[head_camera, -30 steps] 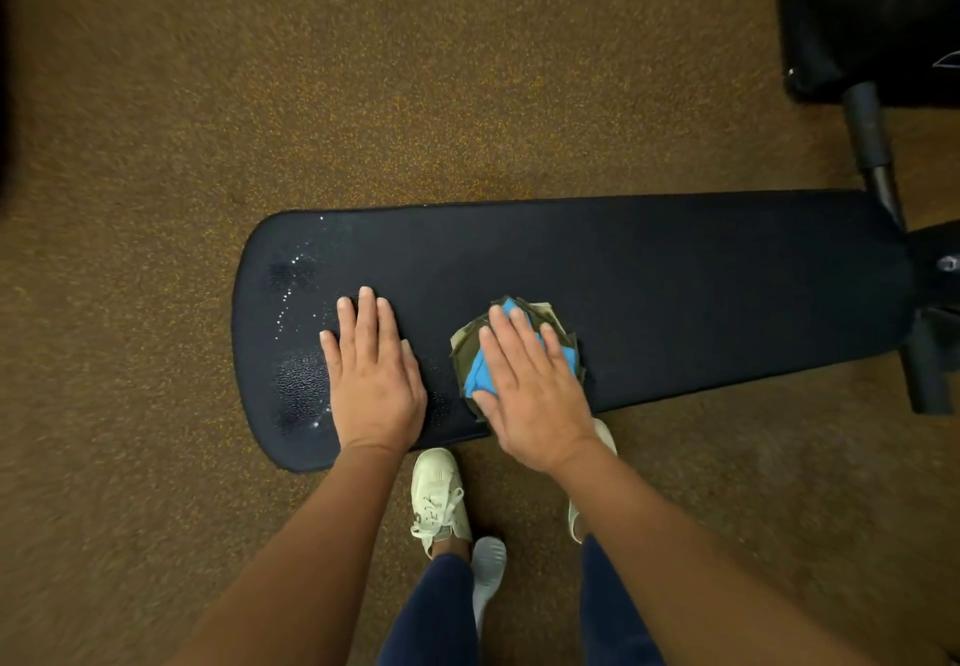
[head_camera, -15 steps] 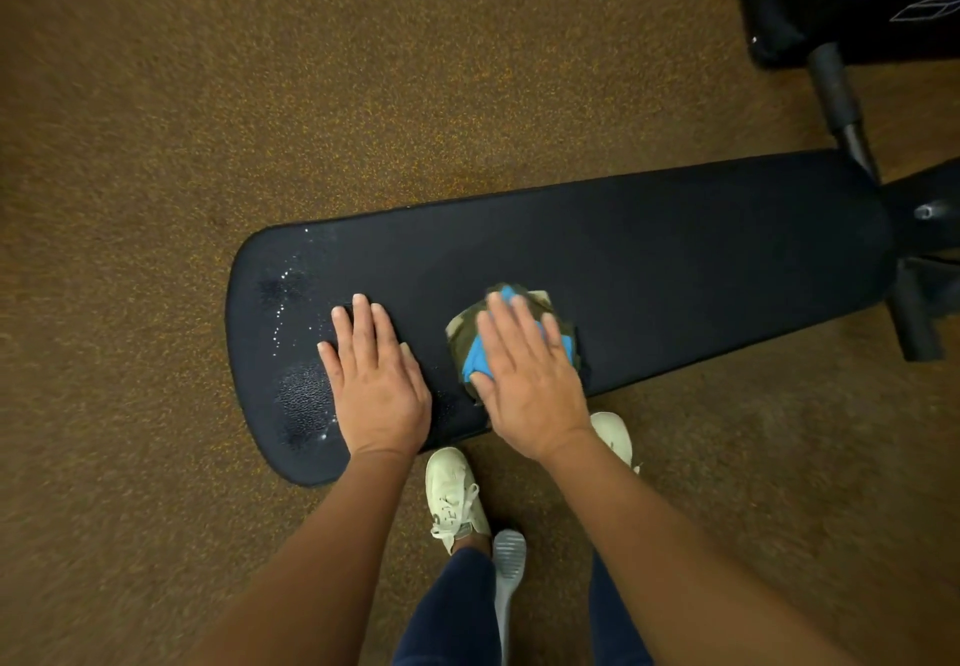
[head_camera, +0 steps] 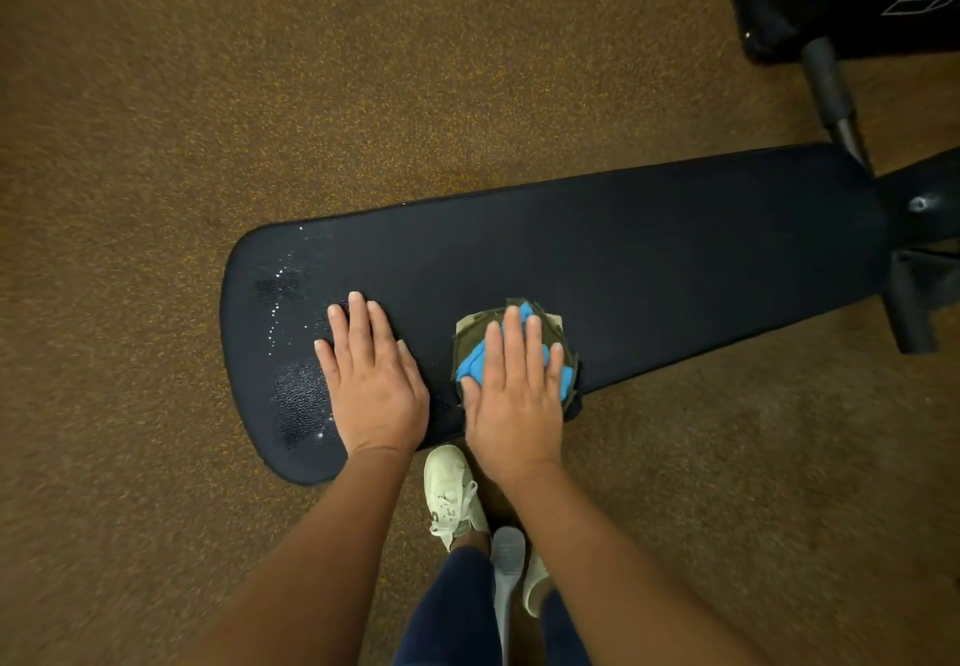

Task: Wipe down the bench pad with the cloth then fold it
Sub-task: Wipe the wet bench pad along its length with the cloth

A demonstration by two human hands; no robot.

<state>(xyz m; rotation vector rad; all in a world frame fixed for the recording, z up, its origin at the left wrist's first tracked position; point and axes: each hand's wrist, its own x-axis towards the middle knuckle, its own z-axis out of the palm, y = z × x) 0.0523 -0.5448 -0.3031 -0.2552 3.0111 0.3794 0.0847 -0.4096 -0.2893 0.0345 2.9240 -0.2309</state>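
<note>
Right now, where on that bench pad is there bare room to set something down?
The bench pad is bare from the cloth to the frame. Crowded at the rounded end: left hand, right hand pressing the cloth, droplets.

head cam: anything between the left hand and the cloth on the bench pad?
Nothing but bare bench pad: a narrow dark strip separates the left hand from the cloth under the right hand. The head view shows it.

The floor [head_camera: 208, 93] is brown with orange dots. A white shoe [head_camera: 449, 496] stands on it, under blue pants [head_camera: 457, 608]. A black bar [head_camera: 828, 88] slants at top right.
</note>
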